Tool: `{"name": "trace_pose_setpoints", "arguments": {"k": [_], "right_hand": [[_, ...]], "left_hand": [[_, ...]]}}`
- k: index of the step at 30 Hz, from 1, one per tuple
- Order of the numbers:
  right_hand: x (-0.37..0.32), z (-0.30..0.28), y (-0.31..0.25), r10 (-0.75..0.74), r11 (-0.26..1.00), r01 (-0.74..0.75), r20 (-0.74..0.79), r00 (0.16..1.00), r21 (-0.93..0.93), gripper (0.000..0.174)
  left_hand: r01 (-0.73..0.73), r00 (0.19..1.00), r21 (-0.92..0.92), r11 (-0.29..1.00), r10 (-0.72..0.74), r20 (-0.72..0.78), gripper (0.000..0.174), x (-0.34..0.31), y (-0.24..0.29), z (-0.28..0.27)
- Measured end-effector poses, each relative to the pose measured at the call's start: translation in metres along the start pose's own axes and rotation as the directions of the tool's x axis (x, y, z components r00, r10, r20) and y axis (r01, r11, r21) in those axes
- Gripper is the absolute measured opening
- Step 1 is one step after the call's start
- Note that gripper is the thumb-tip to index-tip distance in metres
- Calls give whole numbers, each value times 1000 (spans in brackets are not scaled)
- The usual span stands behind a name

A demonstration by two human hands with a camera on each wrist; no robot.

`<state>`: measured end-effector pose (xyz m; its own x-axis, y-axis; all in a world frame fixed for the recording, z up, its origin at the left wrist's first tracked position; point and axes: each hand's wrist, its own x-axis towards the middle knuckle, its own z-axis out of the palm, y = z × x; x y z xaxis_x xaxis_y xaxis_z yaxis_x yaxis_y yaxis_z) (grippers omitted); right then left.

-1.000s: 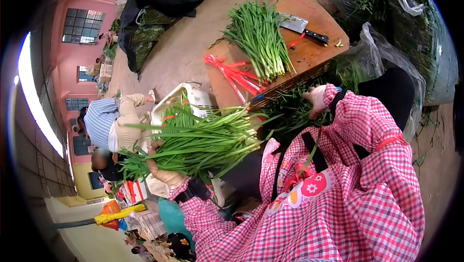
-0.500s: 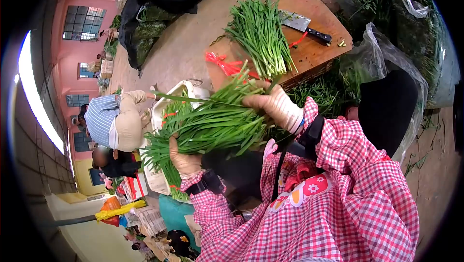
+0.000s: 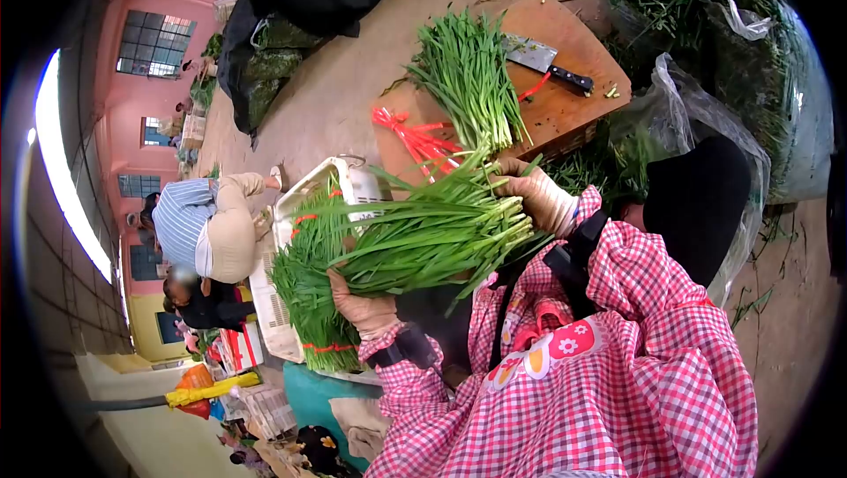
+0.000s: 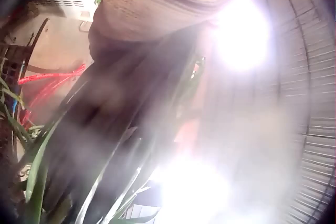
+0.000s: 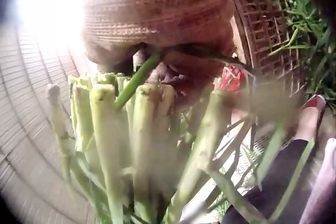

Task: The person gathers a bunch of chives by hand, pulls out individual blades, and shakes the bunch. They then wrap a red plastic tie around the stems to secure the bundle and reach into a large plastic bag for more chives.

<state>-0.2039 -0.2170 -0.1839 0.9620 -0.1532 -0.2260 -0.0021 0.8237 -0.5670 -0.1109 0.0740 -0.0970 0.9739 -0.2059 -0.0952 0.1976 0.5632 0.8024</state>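
Observation:
A loose bundle of long green stalks [image 3: 423,240] lies across both hands above the lap. The left hand [image 3: 360,303] holds its leafy part, thumb on the near side; in the left wrist view this hand [image 4: 152,11] is close above blurred leaves. At the cut stem ends, the right hand [image 3: 538,196] has its fingers curled round some stalks. The right wrist view shows pale stem ends [image 5: 144,113] in front of the right hand [image 5: 157,29], with one green stalk between its fingers. Red ties [image 3: 415,138] lie on the wooden board [image 3: 565,19].
Another bunch [image 3: 468,81] and a black-handled knife [image 3: 534,55] rest on the board. A white crate [image 3: 278,324] holds red-tied bunches [image 3: 309,284]. At the upper right are plastic bags of greens [image 3: 688,125]. A person in a striped shirt [image 3: 183,218] bends beyond the crate.
The right hand has left the loose greens under the board and come to the bundle's stem ends. The left hand and the bundle have shifted right, uncovering more of the crate's bunches.

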Motion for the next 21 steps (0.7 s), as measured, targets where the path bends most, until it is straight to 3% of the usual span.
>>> {"name": "trace_pose_setpoints", "arguments": {"k": [1, 2, 5, 7, 8, 9, 10, 11, 12, 13, 15, 16, 17, 19, 21], "right_hand": [[-1, 0, 1, -54, 998, 53, -44, 998, -21, 24], [-6, -11, -4, 82, 996, -84, -106, 991, -11, 24], [-15, -35, -19, -16, 998, 33, -320, 947, 47, 16], [-20, -57, -24, -33, 971, -46, -319, 947, -236, 12], [-21, -67, -26, -5, 888, -89, -203, 979, -450, 10], [-20, -67, -32, 42, 566, -176, -185, 982, -805, 25], [-24, -63, -30, -139, 143, -14, -34, 990, -990, 35], [-30, -58, -27, -233, -329, 99, 183, 955, -939, 45], [-34, -36, -38, -141, -250, 69, 107, 984, -966, 56], [-37, -24, -38, -234, -102, 191, 210, 949, -976, 55], [-41, 11, -41, -130, 451, 116, 63, 990, -885, 52], [-44, 25, -39, -118, 615, 139, 84, 989, -776, 49], [-38, 28, -24, -131, 672, 168, 107, 986, -721, 47], [-40, 58, -29, 155, 860, -115, 41, 987, -497, 43], [-20, 61, -9, 302, 864, -261, 30, 953, -430, 41]], "left_hand": [[12, 1000, 2, 1000, -12, -3, 53, 3, 4, -2], [22, 1000, 6, 1000, -22, -7, 54, 5, 8, -8], [17, 1000, 16, 1000, -16, -24, 54, 1, 22, 4], [22, 1000, 7, 1000, -22, -18, 54, 6, 40, -18], [51, 999, -65, 997, -52, -15, 53, 15, 45, -40], [49, 998, -91, 995, -51, -26, 52, 16, 46, -44], [45, 998, -120, 992, -49, -37, 52, 17, 47, -48], [42, 998, -148, 988, -50, -49, 52, 16, 47, -52], [14, 995, -153, 988, -29, -94, 52, 15, 43, -49], [25, 995, -178, 984, -41, -86, 52, 16, 42, -51], [55, 995, -222, 973, -72, -73, 52, 15, 38, -60], [40, 995, -195, 980, -57, -81, 52, 15, 35, -62], [45, 996, -203, 978, -59, -63, 51, 13, 33, -62], [57, 998, -216, 975, -63, -22, 50, 10, 29, -58], [59, 998, -196, 979, -61, -4, 49, 10, 24, -55]]}}
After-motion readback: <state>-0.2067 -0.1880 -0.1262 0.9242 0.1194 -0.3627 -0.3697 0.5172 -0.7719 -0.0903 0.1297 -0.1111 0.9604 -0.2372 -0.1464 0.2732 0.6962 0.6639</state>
